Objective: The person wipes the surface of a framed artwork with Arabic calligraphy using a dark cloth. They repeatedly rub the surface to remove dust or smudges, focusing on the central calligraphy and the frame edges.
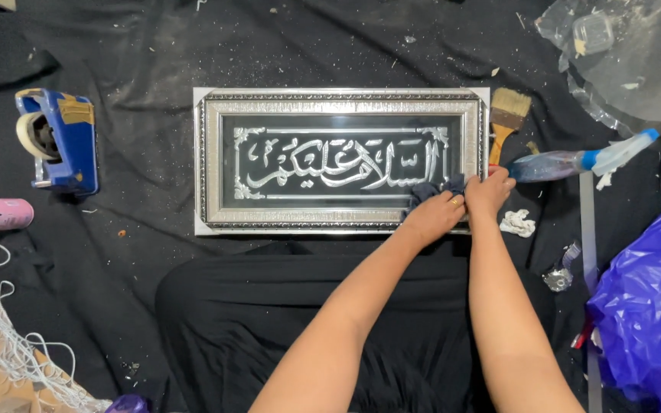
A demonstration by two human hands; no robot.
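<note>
Where the wrinkled black cloth sheet [147, 69] covers the whole work surface, the long rectangular silver-framed picture with raised silver calligraphy on dark glass [338, 159] lies flat at its middle, and everything else is placed here by that frame. Right of the frame and lower sits a bulging blue plastic bag [648, 306]; well to the frame's left stands a blue tape dispenser [59, 141]. Just off the frame's right edge lie a clear spray bottle with a blue collar [575, 162] and a small wooden paintbrush with pale bristles [506, 115], with a crumpled white scrap [518, 223] below them.

At the frame's lower right corner the person's left hand [434, 216], wearing a ring, is curled closed over a small dark blue rag [430, 190], pressing it onto the glass. The right hand [487, 191] rests against the frame's right rail, fingers bent and laid on the moulding; whether they also pinch the rag cannot be told.

Wiping here probably goes best with the right hand bracing the rail so the frame does not slide, light even pressure, and the rag worked into the corner beside the raised lettering, not dragged across it.
</note>
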